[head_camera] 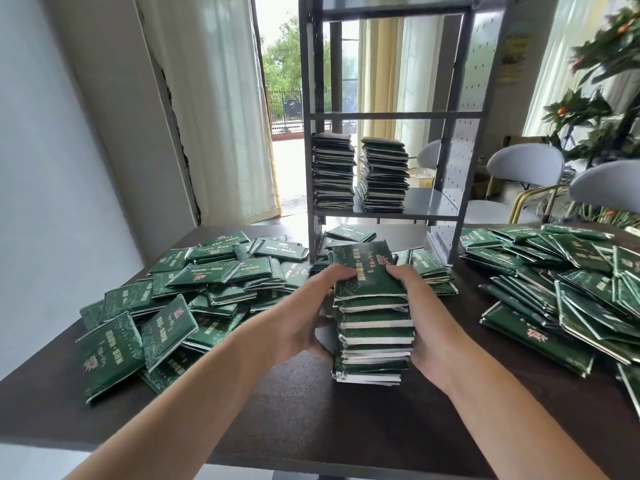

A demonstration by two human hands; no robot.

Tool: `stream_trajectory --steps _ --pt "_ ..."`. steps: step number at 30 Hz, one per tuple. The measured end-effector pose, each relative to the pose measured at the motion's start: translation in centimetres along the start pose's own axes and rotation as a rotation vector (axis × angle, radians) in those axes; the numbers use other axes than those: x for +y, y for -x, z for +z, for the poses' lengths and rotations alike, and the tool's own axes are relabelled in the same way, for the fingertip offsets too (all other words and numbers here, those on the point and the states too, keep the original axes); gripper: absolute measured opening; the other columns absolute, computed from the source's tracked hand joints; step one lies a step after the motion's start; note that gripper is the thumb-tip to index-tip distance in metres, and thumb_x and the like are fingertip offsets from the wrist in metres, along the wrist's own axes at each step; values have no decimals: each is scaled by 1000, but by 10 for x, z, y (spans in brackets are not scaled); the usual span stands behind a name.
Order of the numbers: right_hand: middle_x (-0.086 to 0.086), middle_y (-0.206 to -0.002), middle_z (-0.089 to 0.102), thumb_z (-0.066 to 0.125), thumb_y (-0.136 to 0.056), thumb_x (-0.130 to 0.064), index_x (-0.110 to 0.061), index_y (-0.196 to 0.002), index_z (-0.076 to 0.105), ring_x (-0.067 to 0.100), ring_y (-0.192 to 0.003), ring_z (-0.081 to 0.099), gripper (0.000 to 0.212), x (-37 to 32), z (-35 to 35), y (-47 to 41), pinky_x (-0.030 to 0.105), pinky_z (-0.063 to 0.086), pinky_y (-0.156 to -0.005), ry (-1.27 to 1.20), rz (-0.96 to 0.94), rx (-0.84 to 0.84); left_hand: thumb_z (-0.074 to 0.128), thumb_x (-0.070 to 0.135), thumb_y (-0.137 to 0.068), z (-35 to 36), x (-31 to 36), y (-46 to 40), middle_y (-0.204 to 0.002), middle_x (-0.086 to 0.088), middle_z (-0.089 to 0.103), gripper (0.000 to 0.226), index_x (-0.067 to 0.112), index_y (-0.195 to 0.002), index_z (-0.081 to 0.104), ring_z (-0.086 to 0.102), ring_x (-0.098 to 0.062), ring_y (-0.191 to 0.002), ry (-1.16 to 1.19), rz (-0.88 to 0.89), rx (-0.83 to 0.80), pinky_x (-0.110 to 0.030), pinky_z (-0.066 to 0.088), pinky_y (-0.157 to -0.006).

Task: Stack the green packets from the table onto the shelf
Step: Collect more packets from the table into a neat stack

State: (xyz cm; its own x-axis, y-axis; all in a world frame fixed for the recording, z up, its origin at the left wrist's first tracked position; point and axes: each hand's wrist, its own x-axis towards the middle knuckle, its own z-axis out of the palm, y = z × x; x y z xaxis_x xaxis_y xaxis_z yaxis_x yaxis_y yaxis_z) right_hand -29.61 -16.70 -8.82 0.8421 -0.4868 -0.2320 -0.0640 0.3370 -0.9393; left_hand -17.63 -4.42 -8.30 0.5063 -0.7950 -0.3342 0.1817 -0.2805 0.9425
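Room: pale walls, long curtains, an open doorway showing trees and a fence behind the shelf unit (394, 116)
Surface: dark table (304, 407), carrying the grey metal shelf unit at its far middle
Held stack (374, 327): green packets piled upright on the table, in front of the shelf unit and near its base
Left hand (304, 323): pressed to the stack's left side, fingers curled over the top packet's edge
Right hand (422, 327): gripping the stack's right side, fingers hooked over the top
Shelf stacks: two packet piles on the unit's lowest shelf, one at its left end (333, 171), one just beside it (383, 176)
Loose packets: a heap left of the shelf unit (180, 299), another heap right of it (568, 289)
Chairs (526, 168): pale-backed, to the right of and behind the shelf unit, beside a leafy plant (602, 74)
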Motion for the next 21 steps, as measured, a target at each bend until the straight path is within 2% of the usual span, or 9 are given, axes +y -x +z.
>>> stream_trajectory --steps 2,4,7,9,11,13,17,19,21 --pt "9 -100 78 49 -94 -59 -18 -106 76 26 -90 75 51 0 0 1 40 55 -84 7 10 15 61 63 -77 -10 4 1 -147 -2 54 67 30 -134 54 51 -32 -132 -2 -1 7 -64 52 -93" --pt "7 -100 78 49 -94 -60 -20 -105 76 26 -93 75 49 0 0 2 43 54 -94 16 11 32 63 64 -77 -22 10 2 -159 -2 37 79 34 -148 43 43 -35 -139 -60 21 66 -56 54 -90" --pt "5 -99 78 49 -94 -59 -22 -103 76 25 -94 75 47 1 -1 4 47 51 -102 27 9 42 51 48 -100 -44 13 -8 -151 -3 49 47 26 -142 53 50 -22 -130 -361 162 286 -46 49 -105" --pt "5 -96 79 49 -95 -58 -22 -98 77 22 -89 76 45 1 0 6 43 54 -96 32 4 51 55 39 -102 -66 7 -24 -145 -3 56 40 22 -138 57 54 -19 -124 -751 276 487 -39 44 -107" --pt "6 -94 79 49 -96 -56 -22 -93 77 21 -82 76 45 0 0 7 38 55 -84 27 -1 53 61 33 -98 -86 -2 -39 -142 -7 56 42 20 -138 55 54 -22 -125 -1054 277 614 -37 43 -105" --pt "7 -94 79 49 -96 -55 -22 -90 78 21 -82 76 45 1 0 9 37 54 -80 31 -3 44 59 31 -95 -102 -11 -53 -143 -10 53 52 20 -145 49 51 -26 -130 -1197 192 642 -40 42 -108" --pt "6 -95 79 49 -95 -57 -23 -88 79 21 -85 76 45 2 0 10 36 53 -83 39 -7 35 51 36 -95 -117 -18 -73 -156 -7 42 68 25 -158 29 38 -28 -143 -1421 11 651 -44 37 -115" --pt "5 -95 79 49 -95 -57 -23 -90 78 20 -86 76 45 3 0 11 36 53 -84 45 -7 37 50 35 -95 -113 -20 -74 -151 -6 49 64 26 -156 32 42 -27 -140 -1518 -37 672 -45 37 -110" --pt "4 -96 79 49 -95 -58 -23 -95 78 20 -89 75 45 3 0 11 37 53 -88 54 -10 37 51 26 -94 -105 -24 -70 -134 -5 61 50 24 -144 49 54 -26 -127 -1629 55 730 -43 41 -103"
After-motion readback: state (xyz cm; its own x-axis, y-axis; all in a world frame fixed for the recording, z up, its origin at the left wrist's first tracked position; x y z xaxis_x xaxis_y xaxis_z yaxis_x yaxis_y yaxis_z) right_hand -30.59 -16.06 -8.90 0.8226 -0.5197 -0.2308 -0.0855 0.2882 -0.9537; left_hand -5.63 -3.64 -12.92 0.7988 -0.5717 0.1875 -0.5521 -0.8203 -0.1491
